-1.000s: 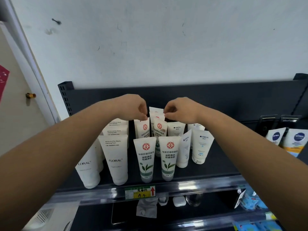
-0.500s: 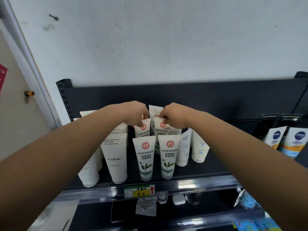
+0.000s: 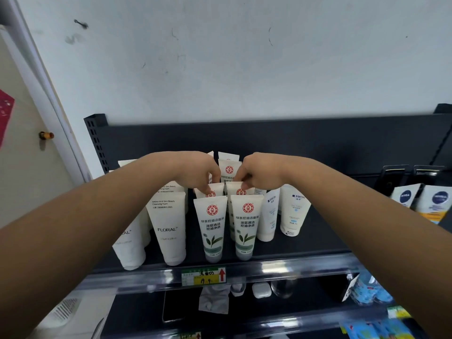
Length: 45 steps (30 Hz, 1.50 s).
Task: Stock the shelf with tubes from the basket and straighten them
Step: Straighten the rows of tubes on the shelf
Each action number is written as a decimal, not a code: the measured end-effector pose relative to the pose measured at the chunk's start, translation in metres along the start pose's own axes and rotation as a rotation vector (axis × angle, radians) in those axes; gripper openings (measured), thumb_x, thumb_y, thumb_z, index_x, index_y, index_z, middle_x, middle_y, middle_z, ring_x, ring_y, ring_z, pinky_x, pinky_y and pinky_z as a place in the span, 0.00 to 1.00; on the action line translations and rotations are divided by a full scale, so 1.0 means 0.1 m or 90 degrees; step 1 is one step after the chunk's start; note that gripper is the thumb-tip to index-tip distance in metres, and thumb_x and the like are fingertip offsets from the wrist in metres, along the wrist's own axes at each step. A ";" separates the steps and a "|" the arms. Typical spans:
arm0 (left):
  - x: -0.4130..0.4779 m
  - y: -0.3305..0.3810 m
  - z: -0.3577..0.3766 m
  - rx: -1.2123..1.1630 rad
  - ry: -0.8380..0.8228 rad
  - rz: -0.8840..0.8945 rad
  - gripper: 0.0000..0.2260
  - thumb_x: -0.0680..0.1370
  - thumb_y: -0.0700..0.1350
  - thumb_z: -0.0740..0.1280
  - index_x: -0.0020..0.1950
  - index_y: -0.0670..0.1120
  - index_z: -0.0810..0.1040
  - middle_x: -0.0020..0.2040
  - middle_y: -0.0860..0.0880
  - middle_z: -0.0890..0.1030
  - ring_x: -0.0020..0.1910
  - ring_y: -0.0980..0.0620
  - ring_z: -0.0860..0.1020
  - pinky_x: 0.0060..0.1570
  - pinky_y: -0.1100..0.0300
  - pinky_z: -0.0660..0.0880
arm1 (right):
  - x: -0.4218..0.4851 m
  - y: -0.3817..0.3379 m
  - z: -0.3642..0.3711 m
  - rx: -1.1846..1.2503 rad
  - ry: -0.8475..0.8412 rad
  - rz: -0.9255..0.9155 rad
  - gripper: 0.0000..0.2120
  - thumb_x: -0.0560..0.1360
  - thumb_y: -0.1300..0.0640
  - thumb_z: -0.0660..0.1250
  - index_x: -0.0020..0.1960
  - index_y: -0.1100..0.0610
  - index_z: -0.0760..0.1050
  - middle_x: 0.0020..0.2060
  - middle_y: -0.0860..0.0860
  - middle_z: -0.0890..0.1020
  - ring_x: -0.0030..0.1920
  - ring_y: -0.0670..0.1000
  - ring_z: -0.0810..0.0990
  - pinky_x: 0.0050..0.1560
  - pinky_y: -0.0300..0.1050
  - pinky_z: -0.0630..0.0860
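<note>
Two second-row tubes upright behind the price label (image 3: 204, 276), left hand (image 3: 199, 171) pinching the left tube (image 3: 216, 188) by its top, right hand (image 3: 260, 172) pinching the right tube (image 3: 234, 190) likewise.

Both my bare forearms reach forward and converge, wrists bent downward. My left hand (image 3: 199, 171) curls its fingers and pinches the crimped top of a white plastic red-emblem tube (image 3: 216, 188) beneath it. My right hand (image 3: 260, 171), just beside it, pinches the neighbouring white tube (image 3: 233, 190) likewise.
</note>
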State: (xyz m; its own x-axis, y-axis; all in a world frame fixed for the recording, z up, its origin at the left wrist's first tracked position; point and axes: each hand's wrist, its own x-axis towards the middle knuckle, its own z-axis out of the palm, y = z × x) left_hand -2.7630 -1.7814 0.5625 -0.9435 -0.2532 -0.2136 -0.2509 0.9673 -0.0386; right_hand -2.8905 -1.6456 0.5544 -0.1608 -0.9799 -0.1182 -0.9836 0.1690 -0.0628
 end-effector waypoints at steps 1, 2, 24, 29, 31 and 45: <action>-0.01 0.00 0.00 -0.006 -0.004 0.001 0.10 0.76 0.49 0.70 0.57 0.51 0.79 0.44 0.59 0.73 0.49 0.56 0.73 0.46 0.62 0.66 | 0.00 0.00 0.00 0.003 -0.006 0.001 0.11 0.80 0.59 0.64 0.58 0.52 0.82 0.38 0.37 0.75 0.43 0.43 0.74 0.47 0.39 0.68; -0.02 0.00 0.00 -0.013 -0.007 0.001 0.09 0.76 0.49 0.70 0.56 0.51 0.79 0.43 0.60 0.73 0.48 0.56 0.73 0.45 0.62 0.66 | -0.01 0.00 -0.01 0.007 -0.010 0.002 0.11 0.79 0.59 0.64 0.57 0.52 0.82 0.37 0.37 0.76 0.41 0.43 0.74 0.47 0.40 0.68; -0.11 0.03 -0.04 -0.052 -0.051 -0.022 0.14 0.78 0.50 0.68 0.63 0.51 0.77 0.58 0.53 0.79 0.54 0.54 0.75 0.52 0.61 0.67 | -0.04 0.11 -0.06 0.125 -0.050 0.034 0.11 0.78 0.57 0.67 0.59 0.53 0.82 0.51 0.44 0.84 0.50 0.45 0.80 0.45 0.36 0.73; -0.11 0.03 -0.06 -0.038 -0.065 -0.022 0.14 0.78 0.52 0.67 0.63 0.51 0.77 0.57 0.54 0.79 0.54 0.54 0.76 0.53 0.60 0.70 | -0.02 0.10 -0.06 0.141 -0.068 0.037 0.11 0.78 0.52 0.67 0.58 0.52 0.82 0.52 0.44 0.84 0.53 0.46 0.80 0.58 0.45 0.75; -0.11 0.03 -0.08 -0.046 -0.080 -0.023 0.14 0.78 0.53 0.66 0.63 0.52 0.77 0.57 0.55 0.80 0.54 0.54 0.76 0.56 0.58 0.71 | 0.00 0.10 -0.09 0.149 -0.079 0.042 0.14 0.78 0.47 0.65 0.59 0.51 0.82 0.53 0.43 0.83 0.55 0.45 0.80 0.60 0.45 0.73; 0.39 -0.33 -0.02 0.003 0.092 -0.178 0.18 0.76 0.54 0.69 0.59 0.43 0.80 0.53 0.47 0.82 0.49 0.48 0.80 0.50 0.55 0.77 | 0.54 0.19 0.09 0.087 0.147 0.163 0.18 0.79 0.50 0.66 0.66 0.56 0.74 0.61 0.52 0.79 0.58 0.52 0.78 0.58 0.45 0.74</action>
State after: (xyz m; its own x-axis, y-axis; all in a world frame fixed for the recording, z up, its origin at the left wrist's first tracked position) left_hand -2.7915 -1.8233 0.5570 -0.8594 -0.5085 -0.0534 -0.5038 0.8600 -0.0810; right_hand -2.9172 -1.6942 0.5380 -0.4298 -0.8995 0.0788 -0.8916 0.4091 -0.1943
